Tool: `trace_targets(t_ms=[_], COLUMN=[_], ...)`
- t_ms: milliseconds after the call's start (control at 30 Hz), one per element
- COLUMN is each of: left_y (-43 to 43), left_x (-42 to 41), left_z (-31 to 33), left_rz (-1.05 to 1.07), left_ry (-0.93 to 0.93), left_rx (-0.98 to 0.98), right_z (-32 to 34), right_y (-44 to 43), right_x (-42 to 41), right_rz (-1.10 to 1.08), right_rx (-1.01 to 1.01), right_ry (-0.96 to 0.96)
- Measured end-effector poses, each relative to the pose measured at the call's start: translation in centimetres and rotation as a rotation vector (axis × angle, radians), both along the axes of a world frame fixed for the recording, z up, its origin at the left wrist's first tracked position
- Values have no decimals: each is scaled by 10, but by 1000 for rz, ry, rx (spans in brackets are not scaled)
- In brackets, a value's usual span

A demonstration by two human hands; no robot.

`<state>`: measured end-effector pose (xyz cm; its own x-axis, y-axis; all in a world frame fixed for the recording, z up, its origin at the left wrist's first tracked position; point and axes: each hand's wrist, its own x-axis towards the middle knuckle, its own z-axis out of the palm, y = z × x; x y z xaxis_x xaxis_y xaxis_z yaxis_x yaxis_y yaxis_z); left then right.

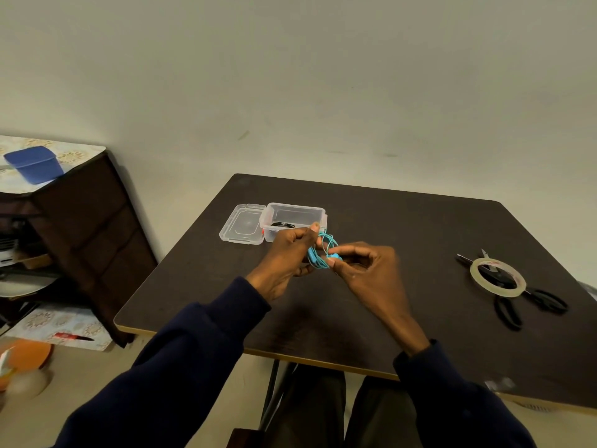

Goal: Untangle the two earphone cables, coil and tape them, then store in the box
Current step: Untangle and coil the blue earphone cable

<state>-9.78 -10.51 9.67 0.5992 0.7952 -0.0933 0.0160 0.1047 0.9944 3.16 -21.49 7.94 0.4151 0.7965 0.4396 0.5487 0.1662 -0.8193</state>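
A coil of blue earphone cable point(324, 250) is held above the dark table point(403, 240). My left hand point(286, 257) grips the coil with curled fingers. My right hand point(365, 270) pinches a blue earbud end of the same cable at the coil's right side. Just behind the hands stands a clear plastic box point(292, 218) with a black earphone cable point(282, 225) lying in it. Its clear lid point(242, 223) lies open to the left of the box.
A roll of clear tape point(497, 277) rests on black scissors point(529, 302) at the table's right. A dark cabinet point(87, 227) with a blue container point(34, 164) on top stands to the left. My legs show under the table's near edge.
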Motion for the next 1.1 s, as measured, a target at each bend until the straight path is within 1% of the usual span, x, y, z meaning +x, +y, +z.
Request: trace_targets(t_ms=[67, 133, 200, 367, 467, 500, 567, 633, 767, 867, 933, 1000, 1067, 1100], left_y=[2, 3, 4, 4, 4, 4, 3, 0, -6, -7, -5, -3, -3, -3], left_x=[-1, -3, -5, -5, -2, -2, 1, 2, 7, 11, 13, 12, 12, 12], left_z=[0, 0, 1, 1, 1, 1, 0, -1, 0, 3, 2, 2, 1, 1], left_rz=[8, 9, 2, -19, -13, -17, -27, -36, -63, -53, -49, -56, -83, -99], left_ry=[-10, -23, -39, -56, -43, -36, -23, -12, -31, -34, -27, -29, -29, -28], left_rx=[-22, -41, -80, -126, -117, -107, -85, -52, 5, 26, 18, -1, -12, -13], right_z=[2, 6, 8, 8, 6, 6, 5, 2, -6, -11, -14, -16, -16, -15], right_y=[-2, -6, -8, -10, -12, -13, -11, -6, 7, 14, 19, 20, 21, 21], right_x=[2, 6, 10, 16, 15, 12, 6, 1, -5, -8, -8, -9, -7, -6], right_rz=[46, 82, 85, 78, 88, 91, 68, -7, -193, -258, -279, -270, -260, -260], right_rx=[-14, 13, 37, 30, 39, 34, 5, 7, 164, 221, 210, 164, 145, 157], right_ry=[134, 293, 389, 518, 545, 521, 404, 239, -140, -392, -558, -625, -607, -559])
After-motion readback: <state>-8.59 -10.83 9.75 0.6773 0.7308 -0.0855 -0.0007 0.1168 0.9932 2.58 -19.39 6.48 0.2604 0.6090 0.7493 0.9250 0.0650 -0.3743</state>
